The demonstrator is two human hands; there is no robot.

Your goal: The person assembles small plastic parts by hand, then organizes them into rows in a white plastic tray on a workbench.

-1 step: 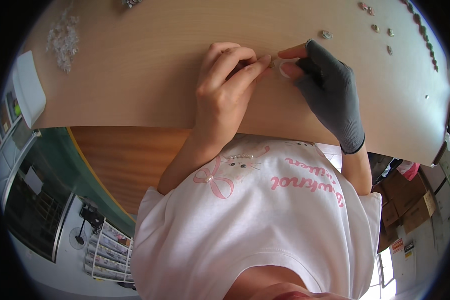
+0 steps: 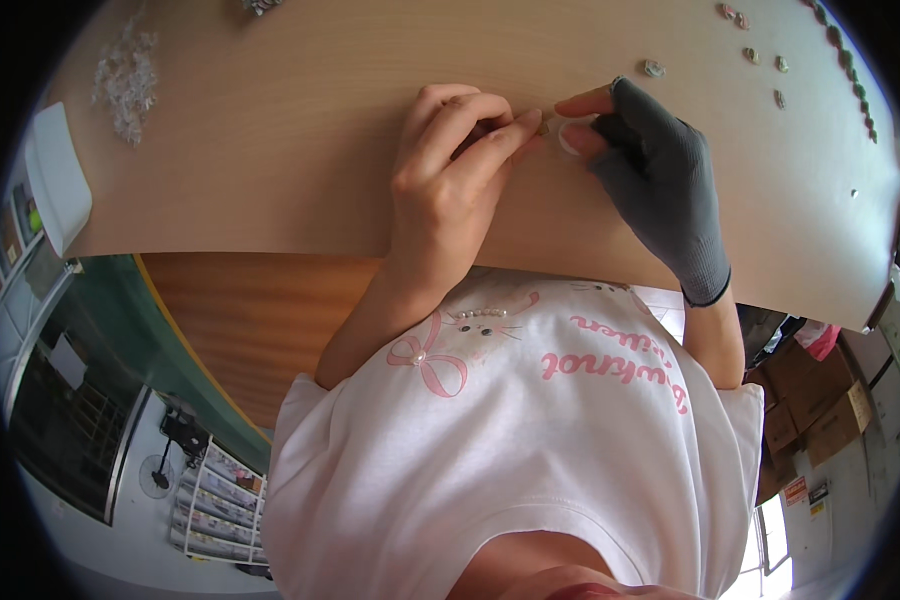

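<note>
My bare left hand (image 2: 460, 160) is above the wooden table with its fingers curled. Between thumb and forefinger it pinches a tiny gold-green piece (image 2: 543, 128), mostly covered by the fingertips. Just to the right, my right hand (image 2: 660, 170) wears a grey fingerless glove (image 2: 685, 190). Its thumb and forefinger point at the small piece from close by, and the other fingers are bent in. A thin white curved band (image 2: 567, 140) shows at the right thumb; whether it is worn or held is unclear. Past the right hand lies a small shiny piece (image 2: 653, 69).
Several similar small pieces (image 2: 781, 65) lie at the far right, beside a curved row of dark green pieces (image 2: 850, 75). A crumpled clear plastic heap (image 2: 125, 85) is at the far left, with a white tray (image 2: 60, 180) at the table's left edge. Cardboard boxes (image 2: 810, 400) stand at lower right.
</note>
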